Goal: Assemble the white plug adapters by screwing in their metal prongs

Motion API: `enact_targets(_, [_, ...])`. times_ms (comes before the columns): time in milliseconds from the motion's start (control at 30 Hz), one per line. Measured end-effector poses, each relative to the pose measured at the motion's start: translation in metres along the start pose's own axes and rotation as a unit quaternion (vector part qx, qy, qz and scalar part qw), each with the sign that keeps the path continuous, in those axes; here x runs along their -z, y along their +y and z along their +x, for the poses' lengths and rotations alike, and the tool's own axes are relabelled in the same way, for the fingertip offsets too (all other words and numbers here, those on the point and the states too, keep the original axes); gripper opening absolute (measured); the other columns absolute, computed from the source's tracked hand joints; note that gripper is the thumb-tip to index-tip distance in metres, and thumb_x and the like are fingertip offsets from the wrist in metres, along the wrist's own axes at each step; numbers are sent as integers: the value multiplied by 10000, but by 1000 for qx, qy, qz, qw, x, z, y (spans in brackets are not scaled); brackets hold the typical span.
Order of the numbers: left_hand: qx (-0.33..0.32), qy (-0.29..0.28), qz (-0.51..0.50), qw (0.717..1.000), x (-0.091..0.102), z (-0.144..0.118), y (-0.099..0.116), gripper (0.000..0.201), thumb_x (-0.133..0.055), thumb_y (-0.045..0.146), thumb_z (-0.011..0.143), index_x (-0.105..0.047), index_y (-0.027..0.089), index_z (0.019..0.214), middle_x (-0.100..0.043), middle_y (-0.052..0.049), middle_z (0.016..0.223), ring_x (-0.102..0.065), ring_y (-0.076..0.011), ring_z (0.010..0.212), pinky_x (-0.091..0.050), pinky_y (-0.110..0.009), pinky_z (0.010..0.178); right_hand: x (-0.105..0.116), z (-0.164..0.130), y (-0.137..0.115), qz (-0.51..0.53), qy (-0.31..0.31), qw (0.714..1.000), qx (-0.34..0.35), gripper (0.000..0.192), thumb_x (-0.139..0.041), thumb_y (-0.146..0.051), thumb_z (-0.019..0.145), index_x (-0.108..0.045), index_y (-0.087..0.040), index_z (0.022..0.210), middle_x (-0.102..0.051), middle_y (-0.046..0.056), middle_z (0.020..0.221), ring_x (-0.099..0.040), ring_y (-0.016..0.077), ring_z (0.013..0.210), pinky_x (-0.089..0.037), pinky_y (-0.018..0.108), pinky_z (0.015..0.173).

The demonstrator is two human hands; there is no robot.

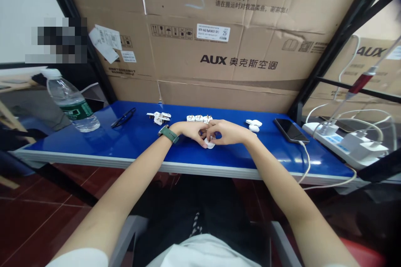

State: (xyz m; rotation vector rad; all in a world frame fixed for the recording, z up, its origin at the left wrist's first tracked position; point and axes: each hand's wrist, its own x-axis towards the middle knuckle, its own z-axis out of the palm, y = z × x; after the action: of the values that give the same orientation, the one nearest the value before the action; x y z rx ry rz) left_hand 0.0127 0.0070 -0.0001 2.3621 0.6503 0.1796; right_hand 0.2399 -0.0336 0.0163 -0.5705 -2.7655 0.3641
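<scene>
Near the front of the blue table, my left hand (194,131) grips a small white plug piece (209,144) with the thumb at its side. Over the same piece, my right hand (226,132) curls its fingers into a pinch; whatever lies between the fingertips is too small to make out. Just behind the hands stands a row of white plugs (198,118) with their metal pins up. A small heap of white plug parts with pins (159,117) lies to the left. On the right are a few smooth white plug covers (253,124).
The blue table (125,146) has a grey front edge. A water bottle (73,102) and black glasses (123,117) are on the left. At right lie a phone (291,130) with a cable and a loaded power strip (344,144). A large cardboard sheet (188,62) backs the table.
</scene>
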Motion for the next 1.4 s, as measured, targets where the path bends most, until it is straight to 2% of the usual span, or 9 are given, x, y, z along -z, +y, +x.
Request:
enact_targets(200, [43,-5,44,998,0,-1,3,636,-871,534,686,-673,188,1181,-709,-55,1034,-636,-205,858,-461,-297,768,-1,1,2,-2,11,1000,16,184,-714,-115,831,-795,-208,967,-692,71,1061,-649,185,897,-512,295,791])
enact_targets(500, [36,6,41,998,0,1,0,555,-890,534,651,-692,165,1014,-691,-54,999,-628,-211,846,-443,-305,754,-4,2,13,36,16,999,28,186,-733,-125,823,-809,-217,967,-693,56,1021,-633,170,854,-504,290,787])
enact_targets(767, [35,-3,62,997,1,1,1,592,-874,540,675,-685,177,1103,-672,-53,1069,-620,-204,889,-432,-274,728,-2,0,7,17,11,1000,18,163,-740,-185,846,-810,-223,989,-697,66,1074,-638,175,870,-504,288,779])
enact_targets(967, [38,-7,62,997,1,2,-3,566,-872,543,674,-688,166,1053,-679,-42,1016,-623,-197,868,-436,-275,726,-1,2,4,6,11,1000,14,167,-722,-125,834,-806,-200,957,-697,77,1056,-647,179,883,-508,290,795])
enact_targets(1300, [9,-6,3,1000,-1,3,-5,587,-906,445,671,-687,191,1154,-724,-69,1207,-683,-249,1055,-505,-312,863,-4,4,1,16,6,1000,24,201,-704,-54,774,-777,-183,909,-738,70,1082,-665,191,921,-499,281,780])
enact_targets(1400, [9,1,-3,1000,-1,3,-5,628,-919,421,652,-674,191,1182,-737,-64,1172,-697,-246,1020,-510,-311,857,-6,6,1,6,0,1000,7,199,-699,-51,763,-760,-175,906,-737,68,1065,-652,177,867,-483,271,748])
